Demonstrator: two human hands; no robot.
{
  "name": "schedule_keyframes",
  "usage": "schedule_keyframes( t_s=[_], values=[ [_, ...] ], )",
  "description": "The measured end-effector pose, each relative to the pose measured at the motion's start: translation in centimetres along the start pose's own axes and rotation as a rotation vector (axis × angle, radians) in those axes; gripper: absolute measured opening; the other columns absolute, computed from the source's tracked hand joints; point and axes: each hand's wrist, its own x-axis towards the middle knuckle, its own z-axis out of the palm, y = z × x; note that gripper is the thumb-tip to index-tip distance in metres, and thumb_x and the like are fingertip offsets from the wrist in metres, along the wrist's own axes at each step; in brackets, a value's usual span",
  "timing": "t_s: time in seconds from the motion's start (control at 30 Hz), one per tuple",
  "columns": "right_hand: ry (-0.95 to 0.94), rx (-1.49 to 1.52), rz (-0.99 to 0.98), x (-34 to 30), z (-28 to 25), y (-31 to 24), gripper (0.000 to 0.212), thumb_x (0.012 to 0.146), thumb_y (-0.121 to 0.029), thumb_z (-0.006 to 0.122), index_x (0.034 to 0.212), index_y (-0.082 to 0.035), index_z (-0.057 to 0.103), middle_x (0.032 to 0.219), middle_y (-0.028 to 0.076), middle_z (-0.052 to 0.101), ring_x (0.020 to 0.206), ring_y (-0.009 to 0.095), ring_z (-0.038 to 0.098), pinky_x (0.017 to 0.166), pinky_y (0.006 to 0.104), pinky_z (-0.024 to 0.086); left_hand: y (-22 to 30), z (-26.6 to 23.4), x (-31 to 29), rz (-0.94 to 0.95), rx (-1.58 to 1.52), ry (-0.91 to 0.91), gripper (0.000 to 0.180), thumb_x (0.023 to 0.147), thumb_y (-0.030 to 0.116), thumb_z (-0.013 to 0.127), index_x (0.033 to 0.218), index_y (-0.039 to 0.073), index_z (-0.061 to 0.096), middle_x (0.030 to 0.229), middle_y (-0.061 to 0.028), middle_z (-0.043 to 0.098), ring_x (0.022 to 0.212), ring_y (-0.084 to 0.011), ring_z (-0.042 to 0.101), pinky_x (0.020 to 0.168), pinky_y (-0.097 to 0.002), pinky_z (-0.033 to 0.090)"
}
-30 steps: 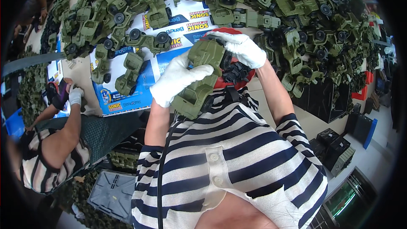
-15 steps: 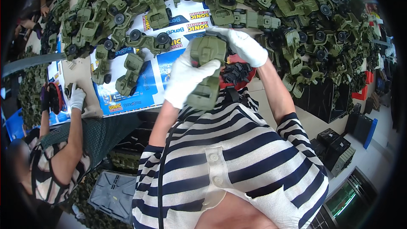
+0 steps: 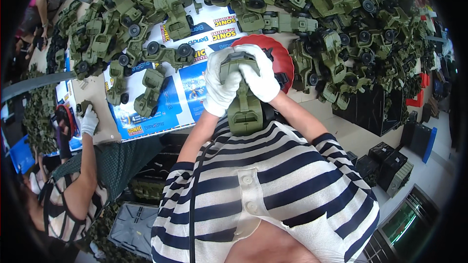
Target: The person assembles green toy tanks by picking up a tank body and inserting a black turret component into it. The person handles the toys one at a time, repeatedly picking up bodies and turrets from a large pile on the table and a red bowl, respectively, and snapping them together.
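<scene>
Between my two white-gloved hands is an olive-green toy jeep [image 3: 245, 114], held close in front of my chest over the table's near edge. My left hand [image 3: 222, 80] wraps round its left side. From the other side my right hand [image 3: 261, 73] grips it, thumb pressed on the top near the far end. The gloves hide much of the jeep's middle. Just behind my right hand sits a red scalloped bowl [image 3: 287, 58] with black parts [image 3: 280, 79] in it, partly covered by that hand.
Many olive toy jeeps [image 3: 336, 7] lie heaped along the far side and right of the table. Printed blue-and-white cardboard [image 3: 170, 102] covers its left part. At the left, a co-worker's gloved hand [image 3: 89, 121] touches a small part. A black crate [image 3: 373, 112] stands at the right.
My right hand has come down and nearer to my left, closing on the jeep. The jeep now points more straight away from me, and more of the red bowl shows.
</scene>
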Motion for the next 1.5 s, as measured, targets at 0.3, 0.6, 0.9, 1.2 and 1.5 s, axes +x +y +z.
schedule_keyframes(
  t_s=[0.3,0.6,0.9,1.2,1.5],
  values=[
    [0.077,-0.057,0.214,-0.3,2.7,2.9,0.067,0.086,-0.033,0.073,0.137,-0.001,0.043,0.133,0.021,0.05,0.125,0.031,0.05,0.106,0.0396,0.039,0.3,-1.1,1.0,-0.124,0.21,0.235,0.032,0.1,0.025,0.051,0.113,-0.002,0.061,0.106,-0.0153,0.063,0.099,-0.026,0.06,0.093,-0.0379,0.045],
    [-0.086,0.484,0.441,0.4,-11.4,-1.5,0.046,0.086,-0.016,0.071,0.127,-0.002,0.058,0.127,0.015,0.06,0.12,0.026,0.056,0.102,0.0369,0.045,-0.2,-0.8,3.4,-0.319,0.063,0.123,0.058,0.103,0.038,0.048,0.145,0.0,0.039,0.135,-0.0145,0.048,0.125,-0.0244,0.049,0.103,-0.0357,0.042],
    [0.959,0.419,0.268,14.1,-29.3,-10.1,0.056,0.103,-0.032,0.044,0.147,0.002,0.035,0.147,0.02,0.044,0.135,0.032,0.045,0.115,0.0474,0.033,-5.4,-9.2,1.7,-0.382,0.215,0.331,0.025,0.096,0.019,0.063,0.111,-0.001,0.065,0.112,-0.0104,0.065,0.106,-0.0175,0.059,0.09,-0.0312,0.049],
    [-0.475,-0.803,0.746,0.1,-9.0,4.8,0.066,0.086,-0.039,0.069,0.138,-0.003,0.051,0.125,0.021,0.063,0.119,0.033,0.059,0.099,0.0368,0.047,-4.4,-17.9,-2.4,-0.731,1.36,0.003,0.11,0.065,0.052,0.081,0.15,0.008,0.028,0.138,-0.0185,0.049,0.117,-0.0377,0.057,0.102,-0.0477,0.037],
    [-0.24,-0.853,0.542,-1.1,-3.6,12.1,0.05,0.08,-0.033,0.075,0.123,-0.013,0.06,0.114,0.016,0.063,0.102,0.035,0.063,0.088,0.0455,0.051,-4.4,-15.8,-3.1,-0.847,0.74,-0.044,0.096,0.064,0.044,0.085,0.136,0.002,0.037,0.12,-0.0236,0.057,0.102,-0.0388,0.064,0.087,-0.043,0.052]
  ],
)
